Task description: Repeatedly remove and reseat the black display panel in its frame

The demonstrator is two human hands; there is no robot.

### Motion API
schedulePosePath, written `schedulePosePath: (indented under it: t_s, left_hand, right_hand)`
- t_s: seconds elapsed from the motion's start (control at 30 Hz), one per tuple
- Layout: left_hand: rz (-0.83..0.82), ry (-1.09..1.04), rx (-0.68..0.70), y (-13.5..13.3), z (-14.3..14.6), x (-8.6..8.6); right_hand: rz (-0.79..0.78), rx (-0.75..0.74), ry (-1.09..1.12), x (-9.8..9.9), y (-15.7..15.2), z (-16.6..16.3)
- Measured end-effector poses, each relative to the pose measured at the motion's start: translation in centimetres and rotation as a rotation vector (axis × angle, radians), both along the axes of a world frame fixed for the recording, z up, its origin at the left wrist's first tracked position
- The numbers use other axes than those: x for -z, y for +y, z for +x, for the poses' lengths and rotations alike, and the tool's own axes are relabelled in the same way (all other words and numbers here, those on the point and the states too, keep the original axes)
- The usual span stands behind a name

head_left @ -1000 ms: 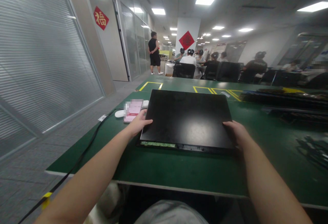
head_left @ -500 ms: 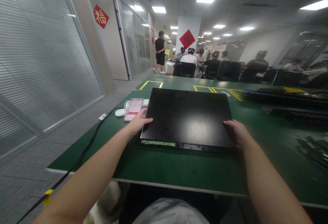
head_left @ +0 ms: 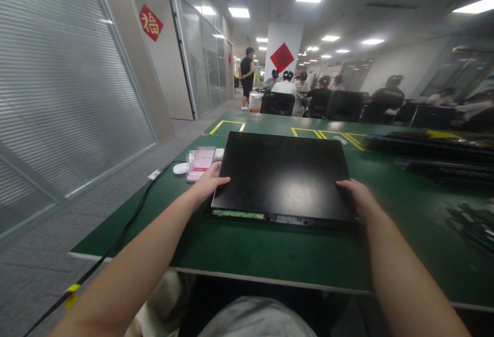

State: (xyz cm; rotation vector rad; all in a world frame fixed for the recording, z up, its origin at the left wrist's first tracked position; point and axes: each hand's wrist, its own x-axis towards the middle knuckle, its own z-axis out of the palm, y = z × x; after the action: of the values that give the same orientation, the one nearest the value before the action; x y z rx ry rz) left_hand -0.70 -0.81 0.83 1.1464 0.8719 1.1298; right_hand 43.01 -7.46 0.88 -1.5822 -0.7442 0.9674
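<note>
A flat black display panel (head_left: 285, 172) lies in front of me, with a strip of green circuit board (head_left: 238, 214) exposed along its near edge. My left hand (head_left: 208, 182) grips the panel's left edge, thumb on the top face. At the right edge my right hand (head_left: 358, 198) does the same, its thumb resting on top. The other fingers of both hands are partly hidden at the panel's sides. Beneath is a green table (head_left: 270, 254); whether the panel rests fully on it I cannot tell.
A phone (head_left: 201, 162) and a white object (head_left: 179, 169) lie left of the panel. Stacked dark panels (head_left: 417, 146) and a heap of cables (head_left: 473, 226) are on the right. A black cable (head_left: 135, 216) crosses the table's left edge. Several people sit farther back.
Both hands and the panel stay practically where they were. In the background, a standing person in black has moved slightly to the right.
</note>
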Motion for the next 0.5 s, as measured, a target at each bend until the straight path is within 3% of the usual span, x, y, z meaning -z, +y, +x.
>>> schedulePosePath:
  t_s: [0.5]
  left_hand:
    - [0.005, -0.020, 0.017, -0.04, -0.10, 0.05]
  right_hand:
    - [0.032, -0.021, 0.042, 0.26, 0.10, 0.59]
